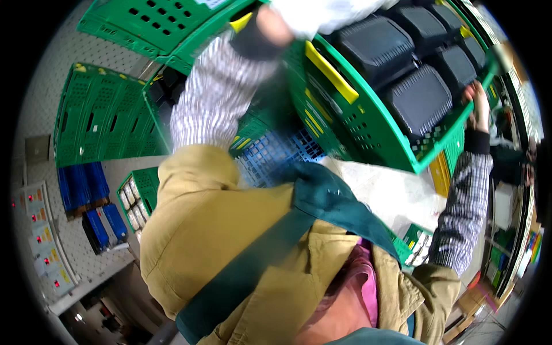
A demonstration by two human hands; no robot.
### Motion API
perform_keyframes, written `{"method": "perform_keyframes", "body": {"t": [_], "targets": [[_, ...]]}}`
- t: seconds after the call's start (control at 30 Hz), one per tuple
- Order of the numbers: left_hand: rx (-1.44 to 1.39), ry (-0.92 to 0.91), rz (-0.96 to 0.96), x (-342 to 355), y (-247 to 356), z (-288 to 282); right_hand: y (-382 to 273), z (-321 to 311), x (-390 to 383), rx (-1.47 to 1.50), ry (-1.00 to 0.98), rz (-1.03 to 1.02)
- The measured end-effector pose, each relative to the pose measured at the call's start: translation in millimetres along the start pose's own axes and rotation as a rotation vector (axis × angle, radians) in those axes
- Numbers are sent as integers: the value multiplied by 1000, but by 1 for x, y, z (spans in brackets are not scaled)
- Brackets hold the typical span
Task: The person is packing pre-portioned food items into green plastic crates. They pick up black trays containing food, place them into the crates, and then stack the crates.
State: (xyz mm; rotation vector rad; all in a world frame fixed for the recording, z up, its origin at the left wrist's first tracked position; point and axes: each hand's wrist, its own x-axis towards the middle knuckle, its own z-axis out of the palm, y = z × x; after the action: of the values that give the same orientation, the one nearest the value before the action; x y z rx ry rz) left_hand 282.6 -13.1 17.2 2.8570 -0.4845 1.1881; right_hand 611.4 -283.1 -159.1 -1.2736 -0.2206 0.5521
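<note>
A green plastic crate [368,135] with yellow handle pieces is tilted at the upper right. Several black lidded plastic containers [422,100] fill it in rows. My right hand [478,106] is closed around the crate's right rim, fingers curled over the edge beside the containers. Toward the crate's far left corner reaches my left hand [275,26], smeared by motion, and its fingers cannot be made out. Right beside it, a white plastic bag or film [328,12] lies across the crate's far end.
Stacked green crates [103,115] stand at the left, with blue crates [83,187] below them. A blue lattice crate [270,155] is beneath the held one. Shelving [512,230] lines the right, and a panel with red lights [43,236] the far left.
</note>
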Motion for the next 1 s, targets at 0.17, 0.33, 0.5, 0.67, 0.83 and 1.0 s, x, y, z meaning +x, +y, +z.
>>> {"method": "perform_keyframes", "body": {"t": [0.17, 0.33, 0.5, 0.67, 0.83, 1.0], "targets": [[392, -584, -276, -99, 46, 75, 1, 45, -18, -133, 166, -148], [202, 125, -235, -64, 56, 108, 16, -21, 56, -107, -22, -255], [362, 288, -294, -60, 71, 168, 3, -69, 84, -107, 133, -256], [317, 189, -476, -21, 51, 209, -28, -95, 147, -136, -52, -292], [338, -64, -715, -55, 80, 213, 25, -79, 123, -420, 106, -139], [251, -83, -256, -69, 238, 113, -54, -195, 122, -1200, 451, -1170]]}}
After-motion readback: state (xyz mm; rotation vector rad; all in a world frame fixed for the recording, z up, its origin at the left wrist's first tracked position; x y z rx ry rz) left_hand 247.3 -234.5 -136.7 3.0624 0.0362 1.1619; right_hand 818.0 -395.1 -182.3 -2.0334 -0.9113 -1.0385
